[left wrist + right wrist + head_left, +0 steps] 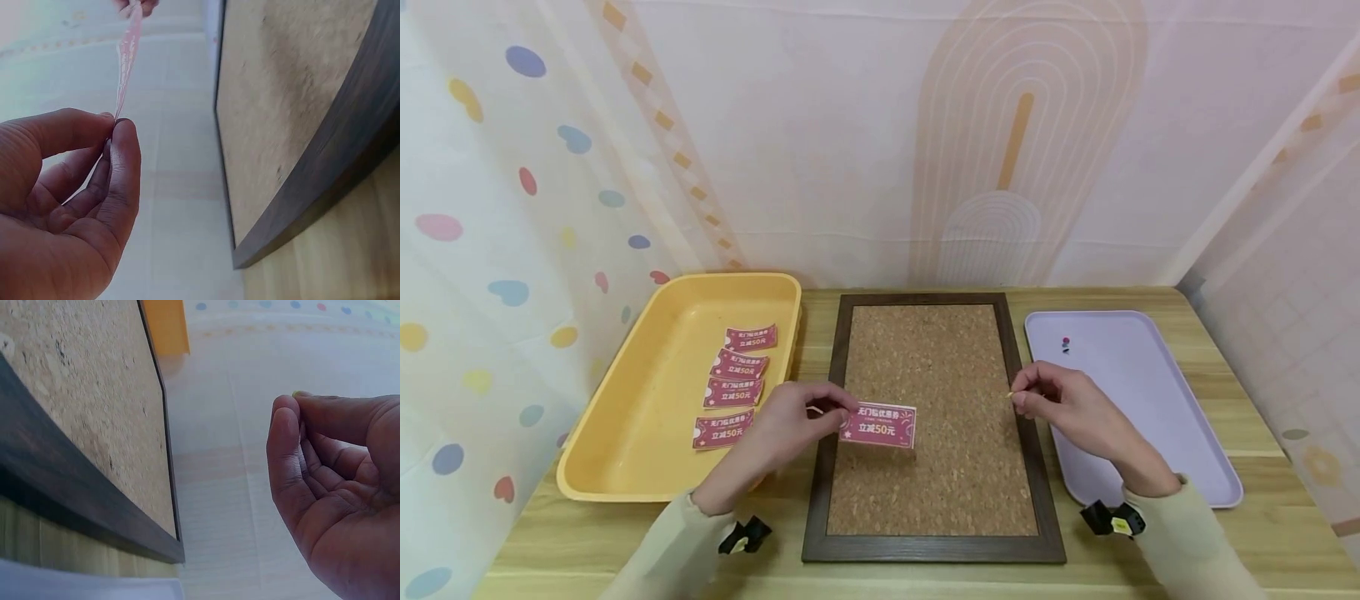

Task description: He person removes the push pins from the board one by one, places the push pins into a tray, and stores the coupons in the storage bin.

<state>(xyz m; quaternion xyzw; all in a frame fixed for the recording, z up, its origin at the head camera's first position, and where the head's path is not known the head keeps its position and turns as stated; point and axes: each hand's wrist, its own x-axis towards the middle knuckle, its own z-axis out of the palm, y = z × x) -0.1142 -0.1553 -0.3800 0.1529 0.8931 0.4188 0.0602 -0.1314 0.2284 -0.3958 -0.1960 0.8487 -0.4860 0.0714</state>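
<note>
My left hand (797,421) pinches a pink coupon (880,427) by its left edge between thumb and finger. It is held up over the left half of the cork board (962,483). In the left wrist view the coupon (129,50) appears nearly edge-on, its surface slightly bent. Above the board's right frame, my right hand (1071,408) pinches a tiny yellow push pin (1011,394). Fingertips hide most of the pin; only a bit of yellow (295,394) shows in the right wrist view.
Several pink coupons (732,393) lie along the right side of a yellow tray (647,400) on the left. A lilac tray (1138,367) on the right holds a few tiny pins (1066,342). Patterned curtains (835,125) enclose the wooden table (917,579).
</note>
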